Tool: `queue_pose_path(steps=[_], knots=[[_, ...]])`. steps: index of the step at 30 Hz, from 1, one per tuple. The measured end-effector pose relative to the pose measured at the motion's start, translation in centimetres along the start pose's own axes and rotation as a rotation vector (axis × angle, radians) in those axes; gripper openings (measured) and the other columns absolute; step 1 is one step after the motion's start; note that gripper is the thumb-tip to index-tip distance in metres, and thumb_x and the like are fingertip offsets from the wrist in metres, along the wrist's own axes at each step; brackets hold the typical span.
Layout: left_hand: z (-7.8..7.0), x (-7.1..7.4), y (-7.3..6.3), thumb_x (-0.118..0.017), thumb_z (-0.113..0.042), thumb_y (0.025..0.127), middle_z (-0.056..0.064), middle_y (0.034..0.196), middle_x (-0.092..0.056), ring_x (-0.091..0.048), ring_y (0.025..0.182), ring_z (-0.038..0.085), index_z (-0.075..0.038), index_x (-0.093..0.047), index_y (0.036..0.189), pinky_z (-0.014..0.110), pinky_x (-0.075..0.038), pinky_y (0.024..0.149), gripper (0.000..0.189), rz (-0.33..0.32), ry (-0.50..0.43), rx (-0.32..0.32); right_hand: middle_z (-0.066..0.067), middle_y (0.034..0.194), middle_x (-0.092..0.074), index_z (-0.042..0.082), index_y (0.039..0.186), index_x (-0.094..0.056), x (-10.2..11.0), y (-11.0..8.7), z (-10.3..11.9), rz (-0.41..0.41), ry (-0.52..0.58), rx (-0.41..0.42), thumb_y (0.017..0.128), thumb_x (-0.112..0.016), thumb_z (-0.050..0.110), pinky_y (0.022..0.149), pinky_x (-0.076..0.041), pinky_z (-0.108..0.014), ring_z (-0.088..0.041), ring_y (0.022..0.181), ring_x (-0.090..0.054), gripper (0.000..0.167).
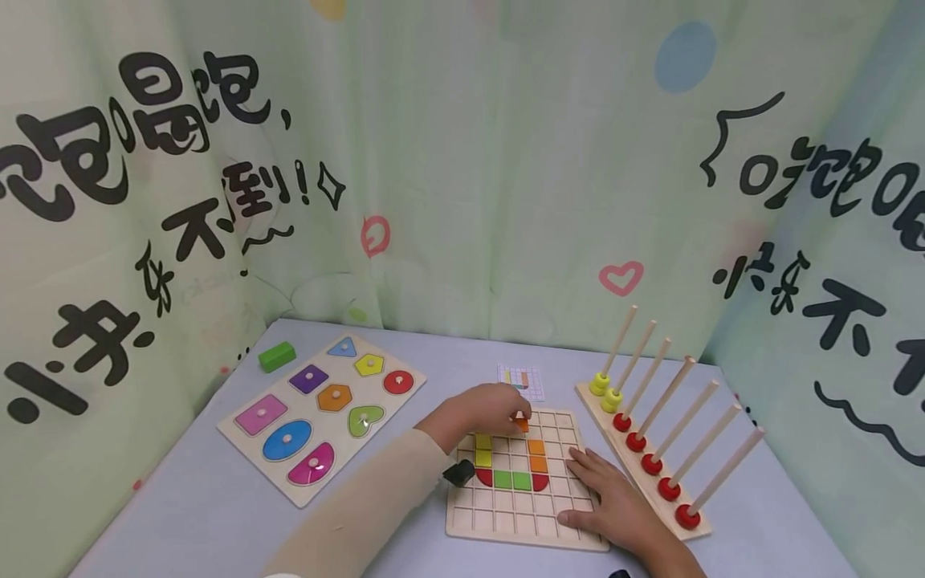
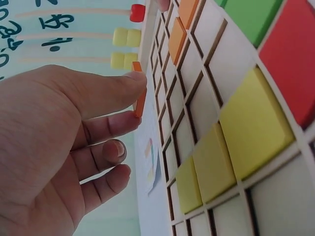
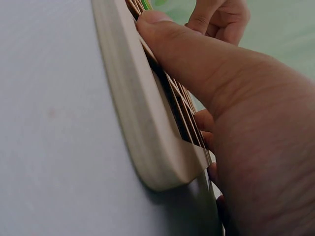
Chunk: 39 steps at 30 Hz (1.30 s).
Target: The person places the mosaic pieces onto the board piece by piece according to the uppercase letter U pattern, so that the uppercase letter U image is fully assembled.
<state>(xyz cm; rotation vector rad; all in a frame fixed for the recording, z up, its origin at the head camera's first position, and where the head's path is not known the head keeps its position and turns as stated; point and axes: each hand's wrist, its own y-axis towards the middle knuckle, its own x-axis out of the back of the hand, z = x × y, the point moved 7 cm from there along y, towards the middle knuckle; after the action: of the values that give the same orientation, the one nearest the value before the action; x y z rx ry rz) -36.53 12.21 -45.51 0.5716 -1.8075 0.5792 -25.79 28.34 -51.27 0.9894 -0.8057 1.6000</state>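
Note:
My left hand (image 1: 491, 408) is over the far part of a wooden grid board (image 1: 499, 523). Between thumb and forefinger it pinches a thin orange tile (image 2: 140, 101), held just above the board's surface; the other fingers are loosely bent. Set in the grid are yellow tiles (image 1: 482, 458), green tiles (image 1: 512, 480), orange tiles (image 1: 538, 464) and red rounded-corner tiles (image 1: 540, 482), forming a U shape. My right hand (image 1: 614, 499) rests with spread fingers on the board's right side, its thumb (image 3: 172, 42) lying over the near edge region in the right wrist view.
A small printed card (image 1: 533, 385) with a coloured pattern lies behind the board. Left stands a shape puzzle board (image 1: 299, 495) with knobbed pieces, and a green block (image 1: 277, 356) beyond it. To the right, a wooden peg stand (image 1: 675, 504) carries red and yellow beads on upright rods.

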Motion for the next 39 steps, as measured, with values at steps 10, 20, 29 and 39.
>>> queue_pose_path(steps=[10, 20, 29, 39], knots=[[-0.6, -0.5, 1.9, -0.071, -0.033, 0.089, -0.012, 0.097, -0.062, -0.055, 0.087, 0.005, -0.025, -0.07, 0.116, 0.024, -0.047, 0.083, 0.028, 0.002, 0.013, 0.013, -0.006, 0.151, -0.039, 0.008, 0.141, -0.053, 0.3, -0.2, 0.0, -0.003, 0.005, 0.001, 0.069, -0.069, 0.072, 0.106, -0.023, -0.063, -0.036, 0.141, -0.024, 0.097], [-0.5, -1.2, 2.4, -0.07, -0.034, 0.091, -0.011, 0.097, -0.062, -0.054, 0.087, 0.006, -0.022, -0.07, 0.116, 0.024, -0.046, 0.084, 0.028, 0.012, 0.012, -0.004, -0.007, 0.15, -0.041, 0.007, 0.14, -0.053, 0.1, -0.2, 0.1, -0.019, -0.006, 0.051, 0.07, -0.07, 0.07, 0.106, -0.025, -0.062, -0.038, 0.14, -0.027, 0.095], [-0.3, -1.6, 2.4, -0.069, -0.032, 0.092, -0.01, 0.093, -0.061, -0.053, 0.084, 0.007, -0.023, -0.07, 0.114, 0.024, -0.046, 0.08, 0.024, 0.02, 0.016, 0.022, -0.007, 0.151, -0.04, 0.008, 0.14, -0.053, 0.1, -0.2, 0.3, -0.018, -0.002, 0.04, 0.069, -0.07, 0.071, 0.106, -0.025, -0.06, -0.036, 0.141, -0.026, 0.096], [-0.3, -2.4, 3.3, -0.067, -0.031, 0.093, -0.012, 0.095, -0.062, -0.054, 0.083, 0.006, -0.023, -0.07, 0.115, 0.023, -0.046, 0.08, 0.023, 0.017, 0.018, -0.013, -0.004, 0.152, -0.039, 0.01, 0.141, -0.052, -0.1, -0.1, -0.1, -0.001, 0.01, 0.01, 0.069, -0.069, 0.072, 0.107, -0.024, -0.061, -0.034, 0.142, -0.025, 0.097]])
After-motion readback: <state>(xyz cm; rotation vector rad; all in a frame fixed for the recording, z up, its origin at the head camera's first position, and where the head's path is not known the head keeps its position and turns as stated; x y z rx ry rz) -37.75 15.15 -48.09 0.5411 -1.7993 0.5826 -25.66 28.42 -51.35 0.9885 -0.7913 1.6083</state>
